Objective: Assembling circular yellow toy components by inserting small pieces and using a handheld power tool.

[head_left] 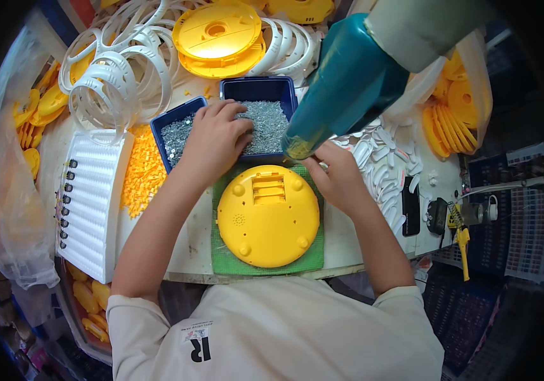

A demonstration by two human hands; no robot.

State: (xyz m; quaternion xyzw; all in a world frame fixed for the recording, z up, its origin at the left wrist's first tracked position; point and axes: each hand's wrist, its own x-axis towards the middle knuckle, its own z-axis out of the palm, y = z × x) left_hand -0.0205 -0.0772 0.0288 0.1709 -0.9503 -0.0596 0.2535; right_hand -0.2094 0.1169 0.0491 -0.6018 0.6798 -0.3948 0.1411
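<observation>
My left hand reaches over two blue bins, its fingers curled down into the small silvery screws of the larger bin. Whatever its fingertips pinch is hidden. The smaller bin holds more screws beside my wrist. My right hand is closed near the lower end of a teal tool-like body hanging from above; what it grips I cannot make out. Between my forearms a round yellow plastic housing lies on a green mat, its battery compartment uncovered and facing up.
Small orange parts and a white ridged tray lie left. White curved pieces and a black phone are right. White rings and yellow discs stack behind. Bags of yellow parts flank the table.
</observation>
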